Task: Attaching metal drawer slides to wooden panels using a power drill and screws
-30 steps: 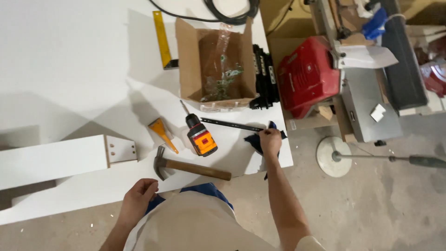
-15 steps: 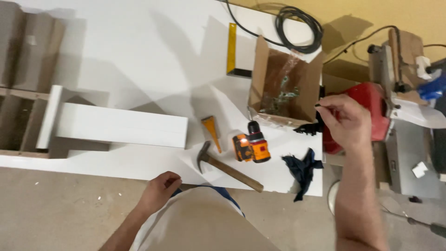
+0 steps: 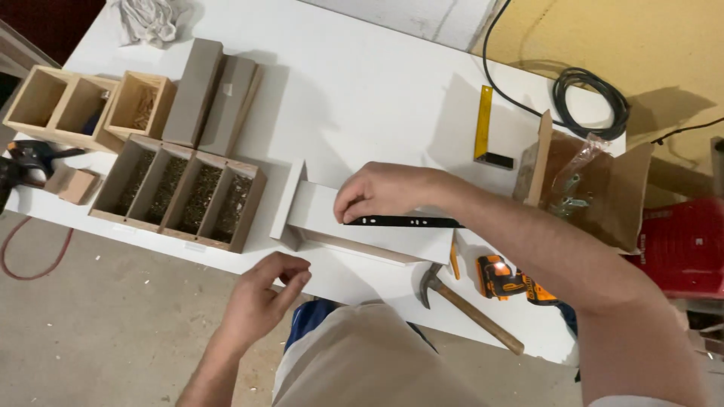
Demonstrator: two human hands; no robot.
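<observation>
White counter [image 3: 362, 83], bearing all the work and tools. On its near edge lies a white L-shaped panel assembly [image 3: 354, 226], laid flat so that its broad face is turned upward. To the left, a four-cell wooden tray [image 3: 177, 192] of small fasteners and two lighter wooden boxes [image 3: 83, 102] stand within reach, with two grey-brown boards [image 3: 211, 94] lying beside them. To the right, an open cardboard box [image 3: 603, 188] holds a clear bag of metal hardware. A yellow-bladed try square [image 3: 484, 124] lies behind the panel; a claw hammer [image 3: 467, 309] and an orange cordless driver [image 3: 509, 279] lie at the front edge, just beside the panel's right end.

Black perforated metal rail [image 3: 411, 221]: lies lengthwise on the panel's top face. The right hand [image 3: 381, 192] is curled over the rail's left end, fingertips pressing it down, apparently to hold it in line on the panel.

The left hand [image 3: 264, 298] hangs off the counter's front edge, thumb and fingers pinched together; whether something small is held between them cannot be told.
</observation>
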